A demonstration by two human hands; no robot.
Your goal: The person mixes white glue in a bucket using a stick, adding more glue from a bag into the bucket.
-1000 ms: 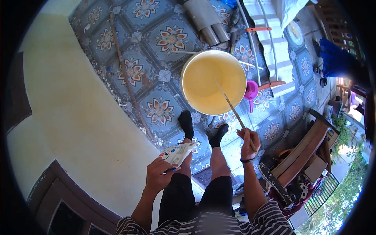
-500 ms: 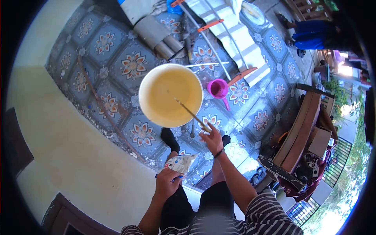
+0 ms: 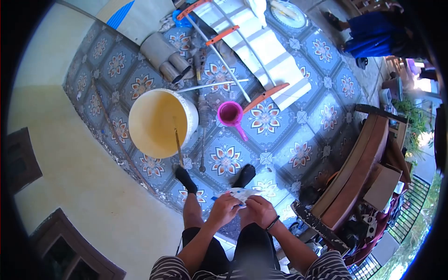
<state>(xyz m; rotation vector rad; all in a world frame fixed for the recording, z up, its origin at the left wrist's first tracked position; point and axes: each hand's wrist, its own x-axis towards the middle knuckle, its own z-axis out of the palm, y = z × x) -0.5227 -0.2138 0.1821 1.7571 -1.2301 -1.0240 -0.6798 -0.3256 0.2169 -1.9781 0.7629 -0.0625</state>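
White packet, right of the bucket and nearer you: your left hand and right hand both pinch its near edge, long axis roughly crosswise, your left hand closer to the bucket.

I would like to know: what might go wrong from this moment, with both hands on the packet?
The packet, gripped by the left hand and right hand, is not above the bucket; if it tears suddenly, its contents may spill onto the tiled floor.
The stick leans unheld over the bucket's rim, near the left foot, so a step might knock it.
The pink dipper on the floor could be tripped over.
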